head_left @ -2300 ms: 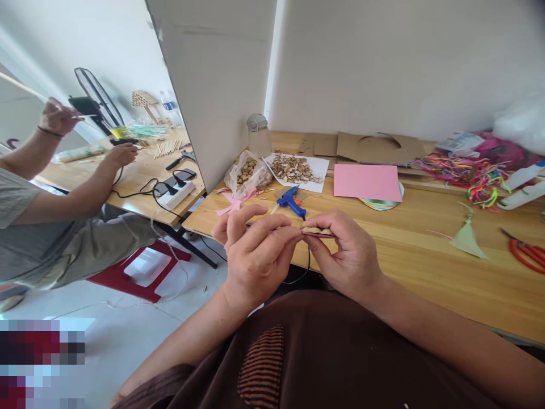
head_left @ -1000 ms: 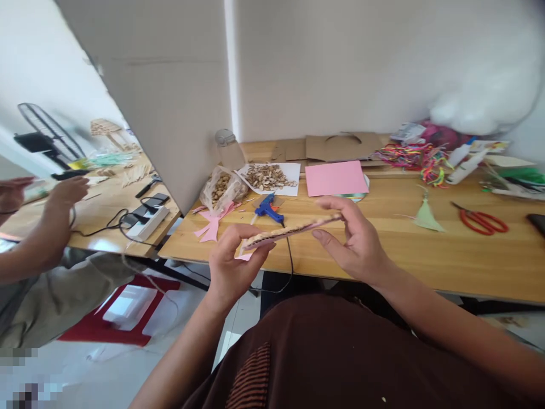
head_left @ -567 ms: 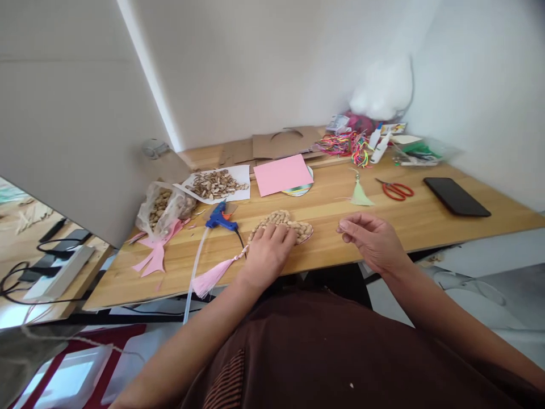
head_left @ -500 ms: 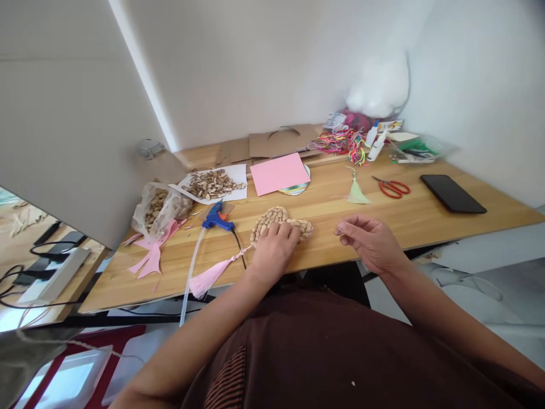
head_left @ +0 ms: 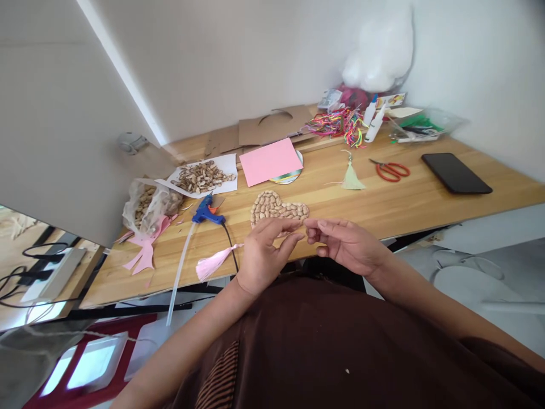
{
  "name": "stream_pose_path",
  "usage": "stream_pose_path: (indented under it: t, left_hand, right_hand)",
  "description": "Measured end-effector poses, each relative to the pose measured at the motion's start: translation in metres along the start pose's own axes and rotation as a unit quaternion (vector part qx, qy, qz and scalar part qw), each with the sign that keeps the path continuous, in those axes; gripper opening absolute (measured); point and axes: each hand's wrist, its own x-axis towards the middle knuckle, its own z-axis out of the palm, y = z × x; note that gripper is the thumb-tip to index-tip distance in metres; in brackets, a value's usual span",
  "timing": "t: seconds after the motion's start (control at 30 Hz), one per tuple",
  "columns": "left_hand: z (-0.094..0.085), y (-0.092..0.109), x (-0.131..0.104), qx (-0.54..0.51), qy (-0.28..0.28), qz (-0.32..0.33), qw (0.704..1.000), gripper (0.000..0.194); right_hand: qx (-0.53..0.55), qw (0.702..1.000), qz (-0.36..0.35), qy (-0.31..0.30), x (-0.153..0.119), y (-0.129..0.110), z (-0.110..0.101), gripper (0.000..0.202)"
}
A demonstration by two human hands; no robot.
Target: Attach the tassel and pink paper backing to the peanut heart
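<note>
A heart-shaped piece covered in peanut shells (head_left: 272,204) lies on the table in front of me, its lower edge hidden behind my fingers. A pink tassel (head_left: 214,263) stretches out to its left. My left hand (head_left: 266,247) is raised off the heart, with a gap between its thumb and fingers and nothing seen in it. Facing it, my right hand (head_left: 343,244) has thumb and forefinger pinched together; whatever is between them is too small to make out. The fingertips of both hands nearly meet just below the heart's right side.
Left of the heart lies a blue glue gun (head_left: 207,211). Shell pieces (head_left: 203,177) on paper and a plastic bag (head_left: 147,207) are behind it. Pink card (head_left: 272,162), a green tassel (head_left: 352,177), red-handled scissors (head_left: 392,170) and a phone (head_left: 457,173) lie farther back and right.
My left hand has lifted off the peanut-shell heart and turned toward my right. My right hand has moved left, bringing its pinched fingertips close to the left hand's fingers.
</note>
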Motion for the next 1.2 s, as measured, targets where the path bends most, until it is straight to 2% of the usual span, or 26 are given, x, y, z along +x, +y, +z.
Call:
stream_pose_path:
  t: [0.17, 0.27, 0.37, 0.53, 0.77, 0.87, 0.97, 1.1, 1.2]
  left_hand:
    - [-0.014, 0.008, 0.001, 0.112, 0.028, 0.102, 0.988, 0.012]
    - [-0.023, 0.007, 0.000, 0.214, 0.036, 0.183, 0.959, 0.015]
    - [-0.033, 0.007, -0.003, 0.278, 0.017, 0.240, 0.930, 0.018]
    - [-0.045, 0.005, -0.007, 0.291, -0.014, 0.259, 0.921, 0.016]
    - [-0.046, 0.003, -0.010, 0.307, -0.030, 0.284, 0.908, 0.012]
    - [-0.047, 0.003, -0.009, 0.302, -0.047, 0.283, 0.909, 0.012]
    - [-0.047, 0.001, -0.009, 0.264, -0.061, 0.249, 0.930, 0.012]
    - [-0.042, 0.000, -0.012, 0.145, -0.010, 0.132, 0.981, 0.008]
    - [-0.037, 0.001, -0.015, 0.047, 0.026, 0.078, 0.995, 0.008]
  right_hand:
    - [0.063, 0.994, 0.061, -0.063, -0.009, 0.003, 0.015, 0.028]
    - [0.102, 0.986, 0.099, -0.083, -0.014, 0.000, 0.022, 0.024]
    - [0.112, 0.983, 0.116, -0.092, -0.018, -0.003, 0.027, 0.026]
    - [0.046, 0.990, 0.093, -0.095, -0.023, -0.002, 0.036, 0.029]
    - [-0.001, 0.992, 0.088, -0.095, -0.027, 0.000, 0.041, 0.031]
    - [-0.004, 0.992, 0.093, -0.088, -0.028, 0.001, 0.041, 0.031]
    - [-0.002, 0.993, 0.093, -0.080, -0.029, 0.002, 0.042, 0.028]
    - [0.012, 0.993, 0.089, -0.077, -0.030, 0.002, 0.042, 0.026]
    - [0.022, 0.992, 0.087, -0.092, -0.030, 0.001, 0.042, 0.026]
